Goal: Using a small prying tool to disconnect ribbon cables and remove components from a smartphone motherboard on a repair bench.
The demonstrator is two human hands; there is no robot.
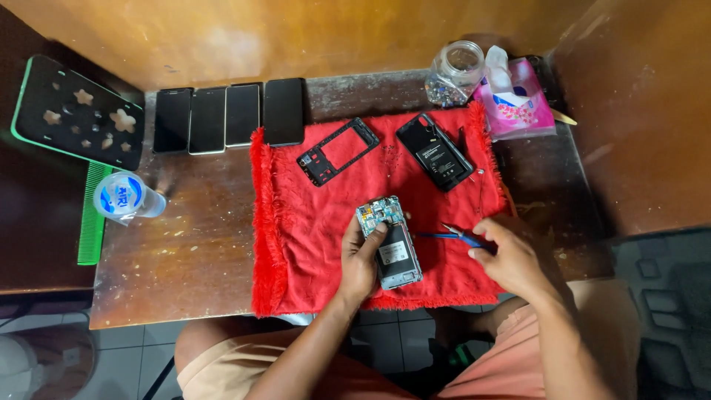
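Note:
My left hand [361, 259] grips an opened phone [390, 241] with its circuit board and battery exposed, held just above the red cloth [311, 215]. The thumb rests on the phone's middle. My right hand [507, 255] holds blue-handled tweezers [452, 235], whose tip points left toward the phone without touching it. On the cloth farther back lie a black phone frame [337, 151] and a black back cover [435, 151].
Several dark phones [226, 117] lie in a row at the back left of the wooden table [185, 252]. Also there are a sealed water cup [122, 197], a green comb [91, 215], a glass jar [455, 72], a pink tissue pack [518, 100] and a black cut-out board [78, 111].

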